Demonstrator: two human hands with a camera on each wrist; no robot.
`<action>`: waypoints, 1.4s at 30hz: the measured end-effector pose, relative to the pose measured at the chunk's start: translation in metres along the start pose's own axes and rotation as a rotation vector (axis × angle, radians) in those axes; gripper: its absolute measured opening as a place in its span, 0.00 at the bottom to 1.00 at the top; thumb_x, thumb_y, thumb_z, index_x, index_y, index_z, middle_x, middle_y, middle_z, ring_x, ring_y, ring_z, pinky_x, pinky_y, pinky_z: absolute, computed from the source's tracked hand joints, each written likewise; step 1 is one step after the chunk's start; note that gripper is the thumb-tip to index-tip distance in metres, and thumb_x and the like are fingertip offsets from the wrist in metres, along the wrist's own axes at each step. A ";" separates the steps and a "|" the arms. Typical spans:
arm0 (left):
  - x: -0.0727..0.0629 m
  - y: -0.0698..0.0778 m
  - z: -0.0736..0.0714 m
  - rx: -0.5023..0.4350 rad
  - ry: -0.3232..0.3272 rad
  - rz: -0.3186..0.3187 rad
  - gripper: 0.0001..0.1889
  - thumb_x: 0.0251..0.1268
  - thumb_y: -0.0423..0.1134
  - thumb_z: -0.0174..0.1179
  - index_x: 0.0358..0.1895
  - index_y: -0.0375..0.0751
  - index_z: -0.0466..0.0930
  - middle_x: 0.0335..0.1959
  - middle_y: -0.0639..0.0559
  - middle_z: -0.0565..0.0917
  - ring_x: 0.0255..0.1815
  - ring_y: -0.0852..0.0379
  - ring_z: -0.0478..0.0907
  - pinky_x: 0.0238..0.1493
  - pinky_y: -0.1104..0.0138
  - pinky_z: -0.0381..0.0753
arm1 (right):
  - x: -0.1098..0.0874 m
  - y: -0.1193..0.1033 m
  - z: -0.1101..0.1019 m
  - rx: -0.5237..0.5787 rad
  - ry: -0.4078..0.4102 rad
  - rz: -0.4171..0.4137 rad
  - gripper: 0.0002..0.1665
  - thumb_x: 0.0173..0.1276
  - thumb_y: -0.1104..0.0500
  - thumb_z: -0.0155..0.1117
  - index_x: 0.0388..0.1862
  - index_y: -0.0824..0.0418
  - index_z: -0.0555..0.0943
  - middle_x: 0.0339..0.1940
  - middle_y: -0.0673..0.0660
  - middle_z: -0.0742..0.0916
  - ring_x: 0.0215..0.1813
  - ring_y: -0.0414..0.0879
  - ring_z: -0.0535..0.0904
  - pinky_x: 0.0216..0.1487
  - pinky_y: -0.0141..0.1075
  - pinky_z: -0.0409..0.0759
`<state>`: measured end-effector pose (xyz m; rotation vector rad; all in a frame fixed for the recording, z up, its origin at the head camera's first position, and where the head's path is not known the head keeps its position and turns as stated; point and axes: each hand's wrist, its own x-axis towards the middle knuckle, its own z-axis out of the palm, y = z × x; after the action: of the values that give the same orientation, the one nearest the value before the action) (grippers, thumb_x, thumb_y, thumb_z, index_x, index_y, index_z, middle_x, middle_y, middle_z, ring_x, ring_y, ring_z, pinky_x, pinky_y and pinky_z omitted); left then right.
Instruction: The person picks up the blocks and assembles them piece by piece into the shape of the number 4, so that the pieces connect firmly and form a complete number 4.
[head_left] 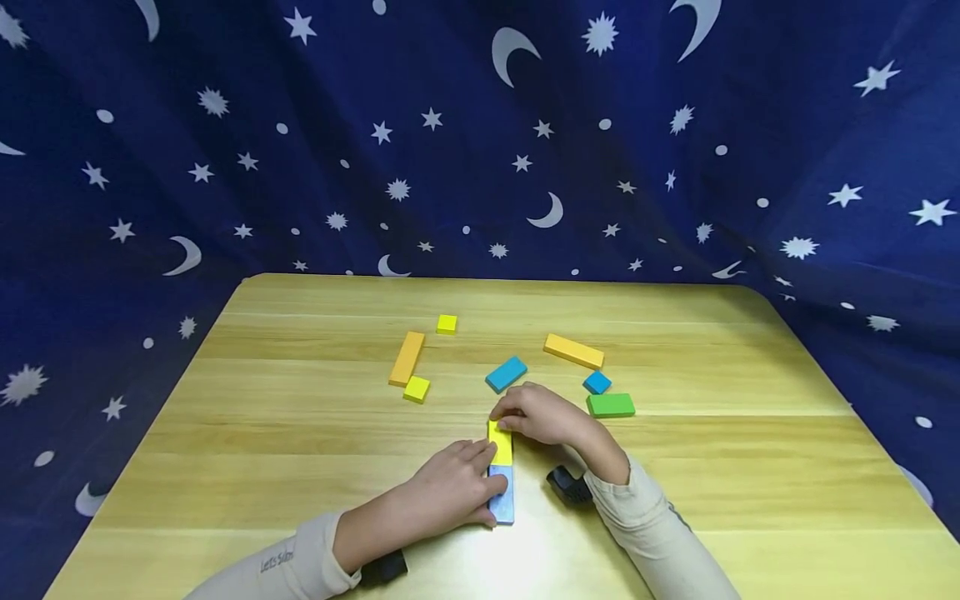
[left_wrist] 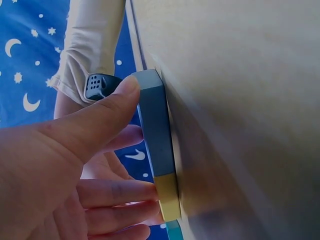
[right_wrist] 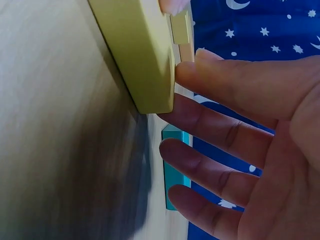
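Observation:
A yellow block (head_left: 499, 447) and a light blue block (head_left: 501, 507) lie flat on the table, end to end in one line. My left hand (head_left: 453, 487) holds the blue block, its thumb at the near end and its index finger across the top. Other left fingertips touch the yellow block's side, as the left wrist view shows. At the far end of the yellow block, my right hand (head_left: 551, 417) pinches it, thumb on top and index finger at the end face (right_wrist: 156, 102). The remaining right fingers extend loosely past it.
On the wooden table (head_left: 247, 467), a blue block (head_left: 506, 374) lies just beyond my right hand. An orange block (head_left: 407, 358) and yellow cubes (head_left: 447, 324) are farther left. Another orange block (head_left: 573, 351), a small blue block (head_left: 597, 382) and a green block (head_left: 611, 405) sit right.

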<state>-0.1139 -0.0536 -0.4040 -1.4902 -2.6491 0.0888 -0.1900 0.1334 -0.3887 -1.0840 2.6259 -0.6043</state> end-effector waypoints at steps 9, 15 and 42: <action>-0.001 -0.001 0.001 -0.016 0.010 -0.005 0.21 0.53 0.63 0.54 0.41 0.53 0.78 0.53 0.42 0.79 0.56 0.49 0.75 0.54 0.60 0.75 | -0.001 0.004 -0.005 0.027 -0.002 0.046 0.11 0.64 0.60 0.58 0.43 0.61 0.82 0.41 0.54 0.85 0.45 0.48 0.78 0.49 0.42 0.74; 0.000 0.000 0.001 -0.003 0.005 0.003 0.21 0.53 0.63 0.54 0.42 0.53 0.78 0.53 0.42 0.78 0.57 0.49 0.75 0.54 0.61 0.75 | -0.015 0.021 -0.023 0.008 0.085 0.220 0.17 0.63 0.60 0.59 0.50 0.66 0.77 0.44 0.62 0.82 0.47 0.55 0.78 0.47 0.46 0.76; -0.002 0.002 -0.003 -0.001 -0.004 -0.001 0.21 0.53 0.63 0.54 0.43 0.54 0.78 0.53 0.42 0.78 0.56 0.50 0.75 0.54 0.62 0.75 | -0.024 0.044 -0.028 -0.118 0.057 0.505 0.20 0.59 0.58 0.64 0.50 0.65 0.77 0.40 0.61 0.84 0.41 0.53 0.79 0.40 0.46 0.77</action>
<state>-0.1112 -0.0547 -0.4018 -1.4900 -2.6532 0.0902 -0.2103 0.1863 -0.3828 -0.3947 2.8515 -0.3738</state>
